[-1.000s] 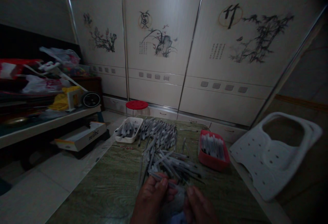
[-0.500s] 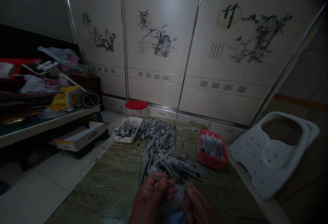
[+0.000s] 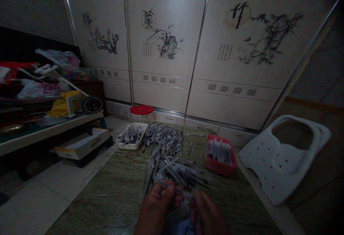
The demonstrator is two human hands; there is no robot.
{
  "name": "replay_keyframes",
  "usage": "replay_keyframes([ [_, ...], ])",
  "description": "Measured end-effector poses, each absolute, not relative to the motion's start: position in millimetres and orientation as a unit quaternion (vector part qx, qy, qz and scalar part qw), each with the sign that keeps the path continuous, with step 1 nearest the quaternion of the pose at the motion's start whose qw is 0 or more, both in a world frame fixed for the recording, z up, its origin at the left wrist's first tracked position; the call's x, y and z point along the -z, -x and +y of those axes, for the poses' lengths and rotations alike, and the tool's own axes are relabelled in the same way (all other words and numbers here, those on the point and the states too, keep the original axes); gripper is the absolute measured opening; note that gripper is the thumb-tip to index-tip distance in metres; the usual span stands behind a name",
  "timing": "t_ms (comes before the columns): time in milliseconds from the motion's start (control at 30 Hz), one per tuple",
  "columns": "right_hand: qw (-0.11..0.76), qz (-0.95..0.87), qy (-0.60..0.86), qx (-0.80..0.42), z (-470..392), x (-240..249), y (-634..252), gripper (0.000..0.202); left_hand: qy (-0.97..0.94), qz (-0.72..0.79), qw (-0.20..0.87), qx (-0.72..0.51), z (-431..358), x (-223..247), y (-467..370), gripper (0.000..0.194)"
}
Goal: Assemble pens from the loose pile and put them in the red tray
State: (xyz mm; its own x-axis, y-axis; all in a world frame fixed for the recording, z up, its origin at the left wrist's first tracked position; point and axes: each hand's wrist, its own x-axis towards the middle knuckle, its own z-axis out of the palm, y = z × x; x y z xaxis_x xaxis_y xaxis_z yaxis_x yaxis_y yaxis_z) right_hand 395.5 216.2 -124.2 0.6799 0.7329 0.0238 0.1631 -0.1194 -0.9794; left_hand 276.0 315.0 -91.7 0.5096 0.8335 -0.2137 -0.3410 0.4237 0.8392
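Observation:
At the near middle of the wooden table [image 3: 107, 192], my left hand [image 3: 158, 204] pinches a slim translucent pen [image 3: 162, 183] that slants down to the right. My right hand [image 3: 204, 210] is closed at the pen's other end, its fingertips pressed together. Just beyond both hands lies a loose heap of similar pens [image 3: 166, 141], some with dark tips. A white tray [image 3: 142, 134] with pens stands at the far left of the heap. To the right, a red basket [image 3: 220, 167] holds upright, tightly packed pens.
A white plastic folding chair [image 3: 282, 159] is beyond the table's right edge. Behind the table are a red stool [image 3: 141, 109] and sliding cabinet doors [image 3: 161, 95]. On the left, a low bench [image 3: 67, 123] carries bags, with a shoe box [image 3: 83, 143] under it.
The view has shifted slightly. My right hand's fingers have moved a little closer to the pen's end; my left hand keeps its grip.

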Motion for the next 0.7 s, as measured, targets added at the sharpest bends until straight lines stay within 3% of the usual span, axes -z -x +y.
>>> replay_keyframes([
  [100, 0.606, -0.267, 0.670, -0.335, 221, 114, -398, 0.060, -0.401, 0.309, 0.786, -0.355, 318, 91, -276, 0.048],
  [233, 0.674, -0.195, 0.616, -0.359, 213, 113, -423, 0.051, -0.444, 0.333, 0.745, -0.371, 328, 87, -268, 0.053],
  [467, 0.711, -0.125, 0.611, -0.325, 197, 132, -461, 0.045, -0.638, 0.384, 0.555, -0.370, 344, 95, -261, 0.034],
  [700, 0.735, -0.094, 0.580, -0.339, 190, 132, -468, 0.039, -0.841, 0.370, 0.323, -0.228, 339, 88, -259, 0.020],
])
